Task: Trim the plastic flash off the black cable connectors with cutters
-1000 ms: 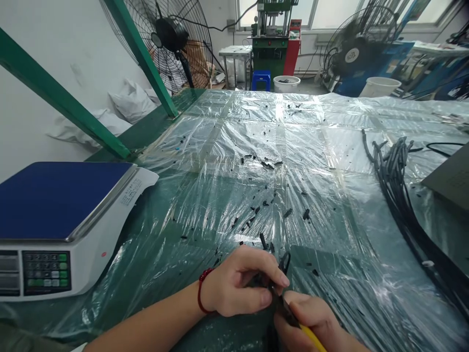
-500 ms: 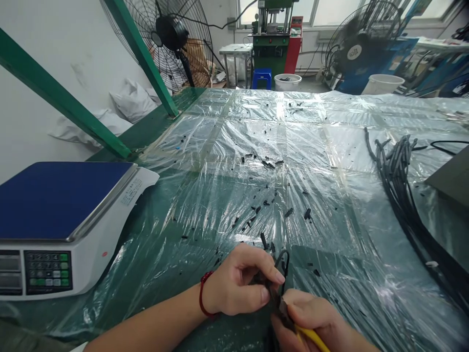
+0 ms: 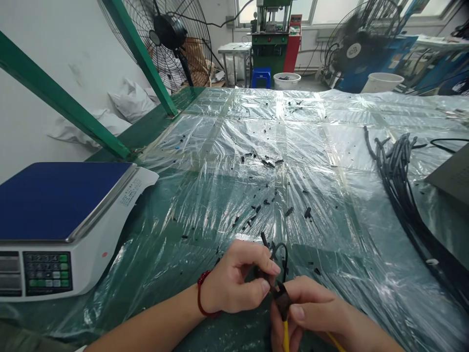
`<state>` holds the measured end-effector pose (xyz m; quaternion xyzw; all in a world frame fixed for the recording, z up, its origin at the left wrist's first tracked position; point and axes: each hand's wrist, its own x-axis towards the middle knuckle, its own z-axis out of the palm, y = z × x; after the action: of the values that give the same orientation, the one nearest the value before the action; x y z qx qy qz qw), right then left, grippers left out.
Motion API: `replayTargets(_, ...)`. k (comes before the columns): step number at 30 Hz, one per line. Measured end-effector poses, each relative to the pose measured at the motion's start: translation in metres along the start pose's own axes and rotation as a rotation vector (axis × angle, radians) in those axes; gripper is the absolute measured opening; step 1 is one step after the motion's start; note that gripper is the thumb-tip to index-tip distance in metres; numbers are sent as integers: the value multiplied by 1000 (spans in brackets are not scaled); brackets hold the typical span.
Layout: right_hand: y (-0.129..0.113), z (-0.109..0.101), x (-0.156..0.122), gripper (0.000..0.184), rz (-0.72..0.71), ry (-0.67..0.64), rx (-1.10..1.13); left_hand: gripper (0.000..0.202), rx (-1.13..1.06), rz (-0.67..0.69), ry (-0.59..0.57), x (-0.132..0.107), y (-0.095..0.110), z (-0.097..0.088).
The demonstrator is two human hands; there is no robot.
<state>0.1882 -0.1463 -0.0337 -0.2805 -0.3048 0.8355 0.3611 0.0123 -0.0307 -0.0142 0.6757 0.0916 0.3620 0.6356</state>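
Observation:
My left hand (image 3: pixel 244 278), with a red bracelet at the wrist, pinches a thin black cable (image 3: pixel 285 259) between thumb and fingers. The cable bends in a small loop just beyond the fingertips. My right hand (image 3: pixel 315 310) is closed around yellow-handled cutting pliers (image 3: pixel 282 300). The dark jaws of the pliers point up toward the left fingertips and the piece of cable there. Whether the jaws touch the cable I cannot tell. Small black scraps (image 3: pixel 268 164) lie scattered over the plastic sheet (image 3: pixel 220 195) beyond my hands.
A weighing scale (image 3: pixel 66 200) with a blue top stands at the left. A bundle of black cables (image 3: pixel 410 205) lies at the right beside a grey box (image 3: pixel 452 176). Green frame bars (image 3: pixel 66 98) rise at the left edge. A fan (image 3: pixel 172 34) stands behind.
The pliers have turned more upright in my right hand, and their handles are spread wider. My left hand has shifted slightly left, keeping its pinch on the cable.

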Motion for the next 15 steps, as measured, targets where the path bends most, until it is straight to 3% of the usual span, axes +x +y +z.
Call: replayTargets(15, -2, 10, 3, 34, -91, 63, -46, 20, 260, 12, 0, 1, 1, -2)
